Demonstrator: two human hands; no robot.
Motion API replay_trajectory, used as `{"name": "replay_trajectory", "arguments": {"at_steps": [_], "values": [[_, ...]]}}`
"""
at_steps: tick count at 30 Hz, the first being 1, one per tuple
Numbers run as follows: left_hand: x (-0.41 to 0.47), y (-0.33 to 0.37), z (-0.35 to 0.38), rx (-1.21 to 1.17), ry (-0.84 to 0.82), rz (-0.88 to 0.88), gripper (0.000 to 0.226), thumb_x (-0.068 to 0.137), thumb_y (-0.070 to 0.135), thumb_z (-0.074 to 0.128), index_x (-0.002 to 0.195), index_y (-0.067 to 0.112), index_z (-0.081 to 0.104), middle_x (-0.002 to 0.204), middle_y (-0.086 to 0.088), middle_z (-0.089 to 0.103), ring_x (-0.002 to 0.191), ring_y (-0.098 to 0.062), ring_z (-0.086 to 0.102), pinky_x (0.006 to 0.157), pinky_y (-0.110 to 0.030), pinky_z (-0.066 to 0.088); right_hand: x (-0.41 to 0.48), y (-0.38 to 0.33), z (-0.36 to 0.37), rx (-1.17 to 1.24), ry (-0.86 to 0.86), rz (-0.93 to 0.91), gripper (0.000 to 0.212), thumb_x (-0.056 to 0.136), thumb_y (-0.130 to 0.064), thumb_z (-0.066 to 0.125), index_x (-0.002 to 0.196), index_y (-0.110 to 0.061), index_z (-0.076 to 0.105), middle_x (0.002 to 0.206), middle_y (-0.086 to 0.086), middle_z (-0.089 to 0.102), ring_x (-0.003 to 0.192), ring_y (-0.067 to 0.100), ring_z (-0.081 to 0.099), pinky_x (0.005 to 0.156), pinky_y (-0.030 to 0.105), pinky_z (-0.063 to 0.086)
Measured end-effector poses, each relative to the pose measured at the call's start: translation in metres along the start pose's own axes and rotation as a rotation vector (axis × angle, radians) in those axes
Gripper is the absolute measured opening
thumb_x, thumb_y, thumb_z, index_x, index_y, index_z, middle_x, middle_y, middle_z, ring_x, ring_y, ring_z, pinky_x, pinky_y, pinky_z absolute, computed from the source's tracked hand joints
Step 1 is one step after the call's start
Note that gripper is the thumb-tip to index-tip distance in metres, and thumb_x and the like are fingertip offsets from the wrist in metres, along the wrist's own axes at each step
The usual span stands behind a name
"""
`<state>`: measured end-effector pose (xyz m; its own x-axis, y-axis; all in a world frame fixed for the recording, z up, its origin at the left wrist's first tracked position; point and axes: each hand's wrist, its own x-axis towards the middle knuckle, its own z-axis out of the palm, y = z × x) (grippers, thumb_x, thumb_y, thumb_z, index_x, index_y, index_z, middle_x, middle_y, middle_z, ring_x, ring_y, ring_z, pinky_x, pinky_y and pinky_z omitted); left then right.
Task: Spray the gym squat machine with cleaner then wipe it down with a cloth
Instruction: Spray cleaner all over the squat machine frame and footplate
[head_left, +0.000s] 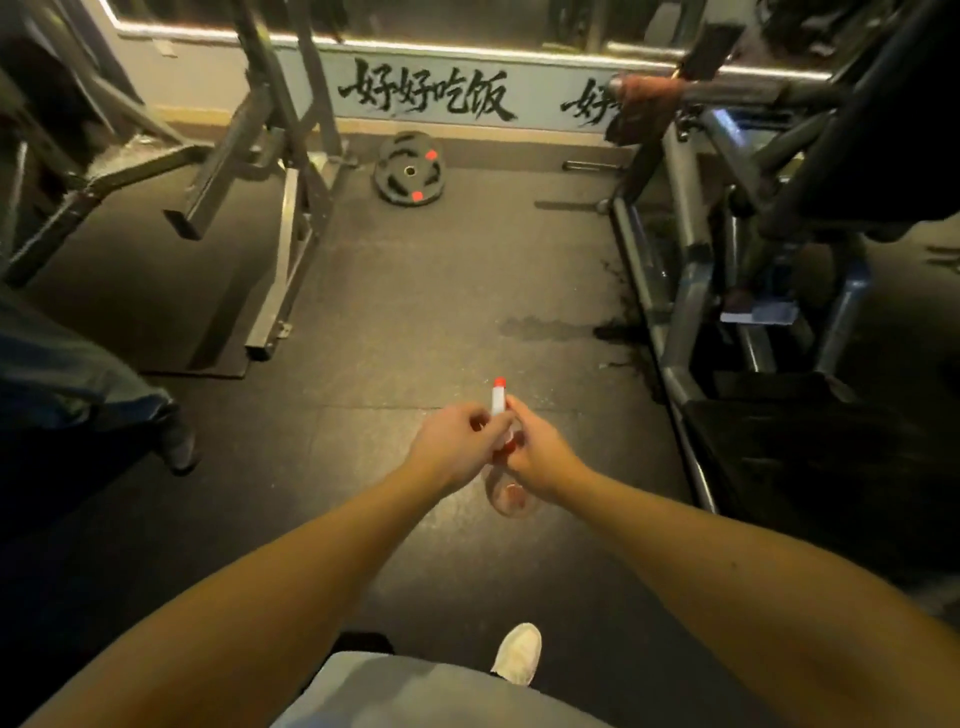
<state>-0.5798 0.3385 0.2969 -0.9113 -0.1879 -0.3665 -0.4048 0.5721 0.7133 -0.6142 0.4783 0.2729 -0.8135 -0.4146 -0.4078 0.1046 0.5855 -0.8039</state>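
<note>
Both my hands meet over the floor in the middle of the view around a clear spray bottle (511, 500) with a white head and an orange nozzle tip. My right hand (540, 452) grips the bottle's neck. My left hand (457, 441) pinches the white spray head from the left. The squat machine (691, 270), a grey steel frame with a black pad, stands to my right. A reddish cloth (641, 106) hangs over its upper bar at the far end.
A second steel rack (283, 218) stands at the left. A black weight plate (409, 169) with orange marks lies by the far wall. Another person's leg and shoe (174, 436) are at the left edge. A wet patch (545, 328) marks the rubber floor.
</note>
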Motion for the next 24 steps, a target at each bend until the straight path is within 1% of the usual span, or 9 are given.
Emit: {"name": "replay_trajectory", "arguments": {"at_steps": [3,6,9,11,13,15,16,19,24], "values": [[0.047,0.04,0.006,-0.065,0.006,0.073,0.042,0.105,0.044,0.05,0.085,0.014,0.072,0.08,-0.008,0.069,0.075,-0.023,0.063,0.069,-0.038,0.05,0.021,-0.002,-0.063,0.027,0.049,0.013,0.081,0.094,-0.019,0.074,0.161,-0.019,0.028,0.148,0.005,0.052,0.133,0.023,0.053,0.106,0.033,0.042],[0.102,0.063,0.008,-0.035,-0.036,0.165,0.036,0.106,0.031,0.05,0.082,0.012,0.068,0.082,-0.008,0.066,0.079,-0.021,0.061,0.07,-0.036,0.046,0.054,-0.003,-0.106,0.074,0.145,0.042,0.089,0.092,-0.031,0.076,0.163,-0.023,0.024,0.157,0.006,0.046,0.138,0.025,0.051,0.113,0.04,0.042],[0.163,0.083,0.005,-0.06,-0.165,0.23,0.024,0.104,0.021,0.052,0.11,0.017,0.074,0.104,0.001,0.073,0.099,-0.014,0.066,0.091,-0.033,0.053,0.094,-0.014,-0.141,0.092,0.24,0.049,0.086,0.091,-0.039,0.076,0.162,-0.025,0.028,0.149,0.006,0.056,0.129,0.022,0.058,0.11,0.041,0.048],[0.203,0.098,-0.003,-0.052,-0.255,0.318,0.027,0.099,0.01,0.054,0.116,0.017,0.074,0.109,0.003,0.074,0.104,-0.012,0.067,0.097,-0.031,0.053,0.122,-0.027,-0.162,0.107,0.326,0.045,0.077,0.092,-0.041,0.076,0.156,-0.023,0.038,0.132,0.001,0.063,0.12,0.017,0.061,0.103,0.036,0.05],[0.244,0.116,-0.014,-0.036,-0.335,0.421,0.029,0.095,0.004,0.057,0.117,0.016,0.074,0.108,0.003,0.073,0.101,-0.008,0.067,0.095,-0.023,0.052,0.153,-0.038,-0.181,0.128,0.43,0.064,0.066,0.094,-0.039,0.074,0.15,-0.019,0.047,0.123,-0.002,0.063,0.116,0.014,0.06,0.098,0.028,0.045],[0.282,0.135,-0.027,-0.057,-0.372,0.52,0.028,0.093,0.005,0.064,0.118,0.015,0.073,0.105,0.006,0.073,0.094,0.001,0.066,0.09,-0.015,0.049,0.185,-0.049,-0.2,0.14,0.532,0.08,0.065,0.094,-0.042,0.073,0.147,-0.012,0.05,0.125,0.001,0.066,0.114,0.015,0.061,0.1,0.025,0.047],[0.3,0.144,-0.034,-0.077,-0.383,0.55,0.027,0.093,0.006,0.068,0.118,0.014,0.073,0.103,0.008,0.073,0.09,0.007,0.065,0.088,-0.013,0.048,0.201,-0.056,-0.209,0.143,0.565,0.085,0.062,0.094,-0.043,0.072,0.144,-0.012,0.053,0.124,0.002,0.067,0.111,0.013,0.063,0.094,0.018,0.048],[0.353,0.171,-0.047,-0.105,-0.422,0.606,0.029,0.09,0.006,0.075,0.119,0.01,0.071,0.099,0.008,0.073,0.08,0.018,0.063,0.082,-0.006,0.047,0.241,-0.075,-0.238,0.205,0.641,0.09,0.029,0.099,-0.032,0.068,0.124,-0.02,0.06,0.107,-0.004,0.066,0.09,0.001,0.061,0.073,0.002,0.044],[0.433,0.213,-0.044,-0.05,-0.421,0.672,0.023,0.087,0.009,0.079,0.109,0.008,0.074,0.094,0.004,0.074,0.073,0.016,0.06,0.078,-0.01,0.047,0.302,-0.087,-0.28,0.288,0.726,0.079,0.039,0.103,-0.026,0.062,0.14,-0.019,0.057,0.106,0.003,0.067,0.087,0.009,0.062,0.065,0.003,0.044]]}}
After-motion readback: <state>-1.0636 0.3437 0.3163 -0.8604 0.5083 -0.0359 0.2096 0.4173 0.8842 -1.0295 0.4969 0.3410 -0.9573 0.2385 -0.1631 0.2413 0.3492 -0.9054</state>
